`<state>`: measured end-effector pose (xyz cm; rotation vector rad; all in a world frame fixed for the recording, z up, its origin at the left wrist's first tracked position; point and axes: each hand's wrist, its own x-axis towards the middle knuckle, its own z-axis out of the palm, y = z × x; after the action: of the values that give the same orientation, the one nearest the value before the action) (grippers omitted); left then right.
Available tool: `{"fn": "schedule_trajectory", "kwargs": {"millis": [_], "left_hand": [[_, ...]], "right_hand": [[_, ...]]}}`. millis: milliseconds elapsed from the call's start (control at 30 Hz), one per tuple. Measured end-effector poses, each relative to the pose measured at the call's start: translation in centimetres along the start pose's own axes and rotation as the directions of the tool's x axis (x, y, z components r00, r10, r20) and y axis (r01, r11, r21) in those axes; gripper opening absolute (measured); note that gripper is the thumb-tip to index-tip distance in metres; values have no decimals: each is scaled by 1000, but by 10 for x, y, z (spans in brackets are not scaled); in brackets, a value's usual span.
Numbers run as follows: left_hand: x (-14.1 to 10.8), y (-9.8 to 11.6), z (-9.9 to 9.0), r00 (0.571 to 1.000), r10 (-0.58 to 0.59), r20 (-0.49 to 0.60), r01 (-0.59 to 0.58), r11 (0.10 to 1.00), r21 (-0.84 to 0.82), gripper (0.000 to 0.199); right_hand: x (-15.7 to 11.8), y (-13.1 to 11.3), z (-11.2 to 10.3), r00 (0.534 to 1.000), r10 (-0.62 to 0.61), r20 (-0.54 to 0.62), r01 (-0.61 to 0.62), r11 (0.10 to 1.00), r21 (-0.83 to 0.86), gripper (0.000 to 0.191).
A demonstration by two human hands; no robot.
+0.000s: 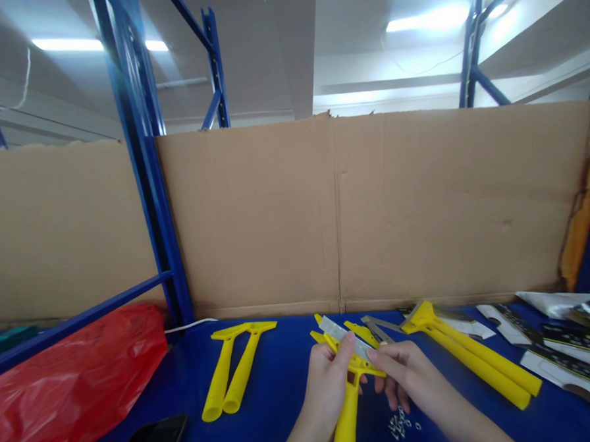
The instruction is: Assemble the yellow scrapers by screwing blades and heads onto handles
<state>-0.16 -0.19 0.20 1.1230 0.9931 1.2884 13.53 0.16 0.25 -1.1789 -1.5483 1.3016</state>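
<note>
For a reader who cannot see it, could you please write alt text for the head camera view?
A left hand and a right hand hold a metal blade at the head of a yellow handle over a blue table. Small metal parts lie nearby, with two more yellow handles on each side and cardboard behind.

**Glossy plastic, matt cardboard**

At six o'clock we see smooth plastic in the scraper handle (347, 419), grey metal in the blade (357, 344). At eight we find glossy, creased plastic in the bag (100, 376); at twelve, matt cardboard in the panel (255, 216).
</note>
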Motion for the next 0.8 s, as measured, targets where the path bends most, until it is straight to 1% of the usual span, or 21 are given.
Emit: {"fn": "schedule_trajectory", "kwargs": {"millis": [100, 167, 267, 300, 367, 400, 467, 633, 700, 800], "left_hand": [[-2, 0, 2, 1000, -24, -17, 23, 998, -50, 62], [-2, -1, 3, 999, -39, -26, 37, 996, -79, 61], [-1, -2, 0, 997, -48, -56, 42, 994, -101, 60], [0, -1, -1, 996, -55, -74, 48, 994, -96, 60], [2, -1, -4, 987, -62, -147, 49, 995, -87, 60], [3, 0, -6, 986, -56, -154, 45, 996, -78, 59], [4, 1, -8, 989, -47, -142, 38, 997, -63, 54], [5, 0, -10, 993, -40, -112, 35, 998, -51, 41], [5, -1, -11, 993, -43, -108, 38, 998, -51, 37], [7, -1, -12, 995, -53, -81, 49, 997, -58, 33]], "right_hand": [[-2, -2, 1, 999, 52, 14, -53, 990, 128, 47], [-2, -2, 1, 997, 67, 23, -70, 981, 179, 45], [-1, 0, 0, 996, 89, 18, -91, 973, 213, 44], [-1, 0, 0, 995, 98, 12, -99, 971, 218, 44], [1, 2, 0, 993, 119, 4, -117, 967, 225, 43], [2, 2, 0, 992, 128, 0, -125, 966, 227, 42], [3, 3, 0, 990, 141, -23, -132, 961, 243, 38], [7, 3, -2, 972, 173, -158, -114, 938, 328, 23], [8, 4, -3, 966, 203, -161, -136, 926, 352, 19], [7, 4, -5, 961, 230, -155, -163, 920, 357, 19]]}}
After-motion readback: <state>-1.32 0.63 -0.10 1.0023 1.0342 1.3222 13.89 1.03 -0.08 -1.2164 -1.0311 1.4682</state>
